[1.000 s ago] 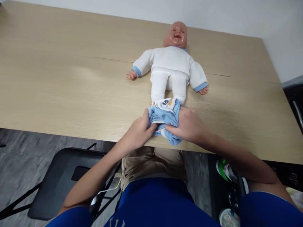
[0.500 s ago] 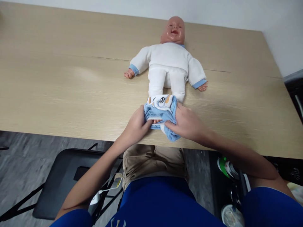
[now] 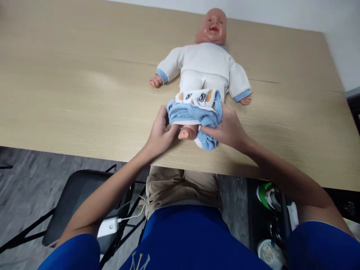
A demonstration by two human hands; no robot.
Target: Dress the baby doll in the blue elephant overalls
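"What's the largest thing there?"

"The table [image 3: 70, 93]. It's pale wood, and the doll [image 3: 206, 58] lies on it face up, head away from me."

"And around the doll?"

"Lower down, off to its left on my side, there's a black chair [image 3: 80, 193]. Low to its right is a dark holder [image 3: 254, 228], bin or bag, I can't tell which. Inside I can see a round tub [image 3: 268, 251] with something pale in it, and a green and white item [image 3: 264, 195], too blurred to name."

"How about the doll itself?"

"White top with blue cuffs, white legs, arms out to both sides. The blue garment [image 3: 195, 114] is bunched around its lower legs, with the white, eye-patterned part nearest its body."

"Your hands?"

"Both are closed on the garment, one at each side of the doll's legs. My left hand [image 3: 161, 135] pinches the left edge of the opening, thumb in front; my right hand [image 3: 232, 125] grips the other side, thumb across the cloth. The rest of my fingers are mostly hidden."

"Anything smaller?"

"A white box [image 3: 107, 227] with a cable, low to the doll's left. Then the doll's foot [image 3: 188, 133], poking out of the garment's opening between my thumbs."
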